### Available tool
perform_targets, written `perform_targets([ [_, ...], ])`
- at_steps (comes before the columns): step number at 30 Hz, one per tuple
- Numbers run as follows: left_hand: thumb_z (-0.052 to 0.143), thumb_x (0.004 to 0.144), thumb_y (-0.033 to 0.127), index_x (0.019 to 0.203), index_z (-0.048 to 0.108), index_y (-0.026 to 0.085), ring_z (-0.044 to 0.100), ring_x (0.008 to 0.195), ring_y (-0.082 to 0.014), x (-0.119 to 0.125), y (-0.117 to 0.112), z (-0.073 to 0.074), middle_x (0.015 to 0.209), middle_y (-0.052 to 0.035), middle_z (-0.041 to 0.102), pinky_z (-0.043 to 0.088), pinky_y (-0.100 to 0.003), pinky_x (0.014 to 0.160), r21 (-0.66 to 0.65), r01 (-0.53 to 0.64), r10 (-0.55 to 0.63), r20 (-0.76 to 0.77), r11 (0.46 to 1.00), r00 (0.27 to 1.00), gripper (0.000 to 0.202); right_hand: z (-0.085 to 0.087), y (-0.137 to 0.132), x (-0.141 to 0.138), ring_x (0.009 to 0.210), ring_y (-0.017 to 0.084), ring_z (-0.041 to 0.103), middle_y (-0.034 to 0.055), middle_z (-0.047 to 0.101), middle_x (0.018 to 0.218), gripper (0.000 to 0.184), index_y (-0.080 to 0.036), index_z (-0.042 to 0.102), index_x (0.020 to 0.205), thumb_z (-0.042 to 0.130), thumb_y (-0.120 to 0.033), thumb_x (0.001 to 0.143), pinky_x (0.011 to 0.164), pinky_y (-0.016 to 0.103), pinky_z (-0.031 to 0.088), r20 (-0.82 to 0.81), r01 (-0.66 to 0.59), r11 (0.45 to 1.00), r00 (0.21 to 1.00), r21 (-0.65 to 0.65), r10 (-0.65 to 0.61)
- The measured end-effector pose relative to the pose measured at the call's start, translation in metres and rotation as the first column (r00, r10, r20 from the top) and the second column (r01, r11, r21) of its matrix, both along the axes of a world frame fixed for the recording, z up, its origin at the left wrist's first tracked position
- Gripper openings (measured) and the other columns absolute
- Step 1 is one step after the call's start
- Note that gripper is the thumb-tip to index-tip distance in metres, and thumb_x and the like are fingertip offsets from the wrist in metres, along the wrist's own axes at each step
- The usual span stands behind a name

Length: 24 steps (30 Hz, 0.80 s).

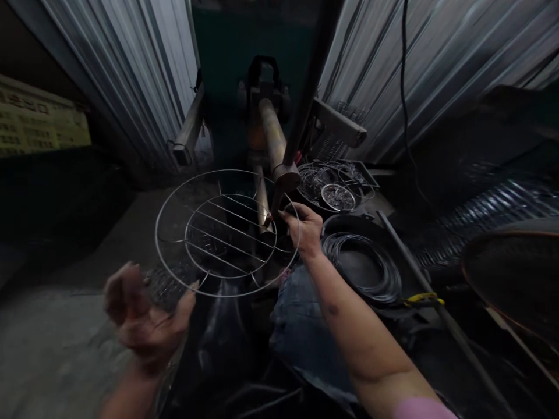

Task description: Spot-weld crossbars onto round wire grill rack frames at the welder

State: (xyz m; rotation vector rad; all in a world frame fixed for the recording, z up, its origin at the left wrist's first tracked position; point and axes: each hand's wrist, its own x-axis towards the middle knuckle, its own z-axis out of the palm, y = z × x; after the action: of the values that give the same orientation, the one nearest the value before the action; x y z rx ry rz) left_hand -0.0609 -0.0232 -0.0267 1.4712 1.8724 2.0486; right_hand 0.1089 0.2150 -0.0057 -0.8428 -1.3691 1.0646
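Observation:
A round wire rack (227, 233), made of two rings joined by straight cross wires, is held flat in front of a spot-welding machine (266, 134). My right hand (303, 227) is closed on the rack's right rim, close under the machine's electrode arm (279, 169). My left hand (144, 317) is blurred at the lower left, palm up with fingers curled; its thumb touches the rack's near rim. Whether it grips the wire is unclear.
A tray of finished wire pieces (336, 189) sits behind my right hand. A coil of dark wire (362, 270) lies to the right, beside a long metal bar (419, 273). Corrugated metal walls (131, 70) close in both sides. My knee in jeans (301, 320) is below.

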Motion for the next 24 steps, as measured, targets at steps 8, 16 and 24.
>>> perform_targets([
  [8, 0.069, 0.078, 0.018, 0.118, 0.064, 0.036, 0.056, 0.084, -0.0216, -0.039, 0.0, 0.059, 0.088, -0.0008, 0.067, 0.046, -0.034, 0.07, 0.055, -0.009, 0.047, -0.745, 0.998, 0.666, 0.045, 0.009, -0.016, 0.011, 0.052, 0.011, 0.05, -0.0014, 0.06, 0.06, 0.03, -0.014, 0.067, 0.066, 0.082, -0.031, 0.046, 0.049, 0.023, 0.041, -0.102, -0.101, 0.982, 0.991, -0.162, 0.085],
  [16, 0.06, 0.084, 0.025, 0.111, 0.068, 0.034, 0.055, 0.072, -0.0161, -0.041, -0.035, 0.09, 0.086, -0.0008, 0.066, 0.044, -0.03, 0.067, -0.187, 0.017, -0.138, -0.654, 0.982, 0.744, 0.03, 0.008, -0.087, 0.041, 0.033, 0.009, 0.041, -0.0007, 0.057, 0.049, 0.04, -0.014, 0.065, 0.063, 0.088, -0.033, 0.037, 0.029, 0.02, 0.027, 0.027, -0.197, 0.855, 0.971, -0.479, 0.239],
  [24, 0.052, 0.085, 0.027, 0.109, 0.071, 0.022, 0.055, 0.075, -0.0165, -0.069, -0.143, 0.059, 0.08, -0.0027, 0.06, 0.04, -0.028, 0.067, -0.694, -0.308, -0.056, -0.448, 0.651, 0.892, 0.031, -0.024, -0.103, 0.077, 0.044, 0.011, 0.05, 0.0031, 0.061, 0.056, 0.046, -0.013, 0.072, 0.084, 0.085, -0.044, 0.054, 0.04, 0.02, 0.04, 0.428, -0.229, 0.808, 0.752, -0.543, 0.501],
])
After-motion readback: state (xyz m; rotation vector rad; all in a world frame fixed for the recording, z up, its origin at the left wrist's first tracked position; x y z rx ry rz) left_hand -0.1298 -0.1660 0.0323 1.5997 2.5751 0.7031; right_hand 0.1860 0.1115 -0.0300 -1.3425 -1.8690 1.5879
